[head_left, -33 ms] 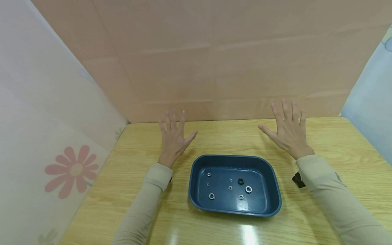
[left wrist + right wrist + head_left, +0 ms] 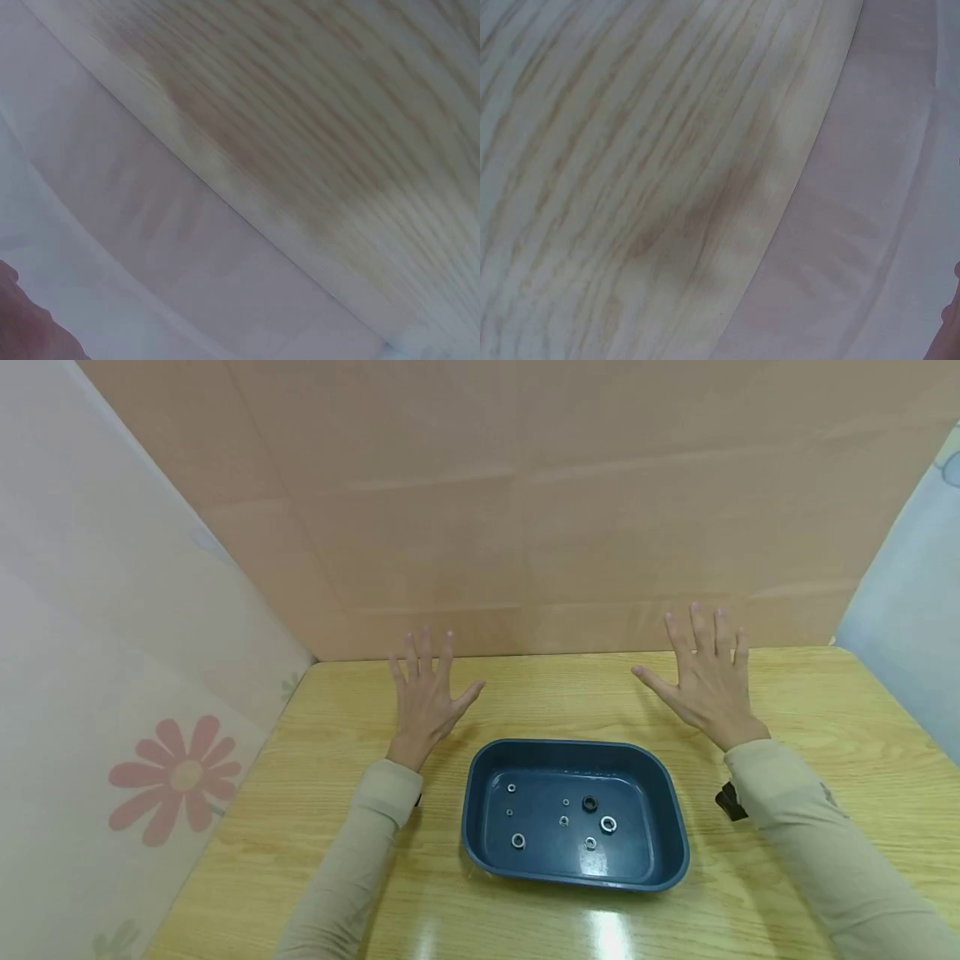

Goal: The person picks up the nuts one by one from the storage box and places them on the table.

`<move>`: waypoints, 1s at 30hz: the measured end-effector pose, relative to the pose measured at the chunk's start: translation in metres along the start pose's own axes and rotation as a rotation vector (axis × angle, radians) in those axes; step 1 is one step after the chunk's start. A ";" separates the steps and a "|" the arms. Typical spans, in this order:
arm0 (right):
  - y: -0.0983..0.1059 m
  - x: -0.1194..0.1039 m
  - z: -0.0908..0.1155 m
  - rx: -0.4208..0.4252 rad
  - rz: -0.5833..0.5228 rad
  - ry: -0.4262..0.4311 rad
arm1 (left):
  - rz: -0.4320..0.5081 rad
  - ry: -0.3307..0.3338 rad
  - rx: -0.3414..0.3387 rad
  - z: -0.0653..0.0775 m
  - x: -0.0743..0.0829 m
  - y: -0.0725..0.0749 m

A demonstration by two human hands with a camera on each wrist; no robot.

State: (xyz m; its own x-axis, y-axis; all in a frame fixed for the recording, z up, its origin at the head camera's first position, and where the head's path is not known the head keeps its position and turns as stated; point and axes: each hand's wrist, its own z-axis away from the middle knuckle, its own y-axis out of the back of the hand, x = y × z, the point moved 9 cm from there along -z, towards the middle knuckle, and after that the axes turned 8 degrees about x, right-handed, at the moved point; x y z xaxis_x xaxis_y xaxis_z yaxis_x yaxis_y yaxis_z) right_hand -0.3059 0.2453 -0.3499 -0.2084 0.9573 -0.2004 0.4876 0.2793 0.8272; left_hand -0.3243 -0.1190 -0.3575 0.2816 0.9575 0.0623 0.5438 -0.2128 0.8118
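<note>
In the head view my left hand (image 2: 426, 703) hovers behind the left end of a dark blue tray (image 2: 576, 882), fingers straight and spread, holding nothing. To the right and behind the tray, my right hand (image 2: 707, 689) is spread the same way, also holding nothing. Several nuts lie scattered on the tray's floor: a black nut (image 2: 590, 796), a large silver nut (image 2: 608, 817), smaller silver nuts such as this nut (image 2: 518, 834), and some tiny ones. Only a sliver of the left hand (image 2: 30, 330) and of the right hand (image 2: 949, 330) shows in the wrist views.
The tray sits on a wood-grain table (image 2: 315, 810). A tan sheet-covered wall (image 2: 517, 510) rises at the table's back edge. On the left stands a pale wall (image 2: 90, 635) with a red flower print, and a pale blue wall (image 2: 915, 585) borders the right.
</note>
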 end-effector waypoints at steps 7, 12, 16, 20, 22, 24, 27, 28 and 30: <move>-0.004 0.001 0.001 -0.032 -0.001 -0.008 | -0.025 -0.008 -0.001 -0.002 0.002 0.002; 0.002 0.000 0.002 -0.037 -0.009 -0.007 | -0.006 0.004 -0.031 -0.002 0.004 0.005; 0.006 -0.002 0.004 -0.044 -0.025 0.003 | 0.013 0.007 -0.047 -0.002 0.007 0.008; 0.011 -0.004 0.008 -0.041 -0.034 0.014 | 0.023 -0.002 -0.036 -0.001 0.011 0.012; 0.014 -0.006 0.010 -0.038 -0.044 0.020 | 0.024 -0.008 -0.022 0.001 0.012 0.014; 0.016 -0.007 0.014 -0.044 -0.060 0.024 | 0.024 -0.012 -0.009 0.002 0.013 0.016; 0.020 -0.012 0.019 -0.045 -0.090 0.035 | 0.040 -0.012 -0.001 0.006 0.015 0.019; 0.022 -0.013 0.021 -0.046 -0.098 0.040 | 0.045 -0.011 0.000 0.007 0.015 0.020; 0.025 -0.018 0.025 -0.045 -0.110 0.056 | 0.059 -0.009 -0.005 0.009 0.016 0.021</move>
State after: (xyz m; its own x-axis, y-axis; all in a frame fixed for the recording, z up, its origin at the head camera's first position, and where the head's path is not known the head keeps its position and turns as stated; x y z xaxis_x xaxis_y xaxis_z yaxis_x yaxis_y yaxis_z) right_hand -0.2685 0.2369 -0.3383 -0.3063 0.9149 -0.2628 0.4207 0.3777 0.8248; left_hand -0.3015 -0.1101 -0.3446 0.3200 0.9415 0.1054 0.5221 -0.2681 0.8096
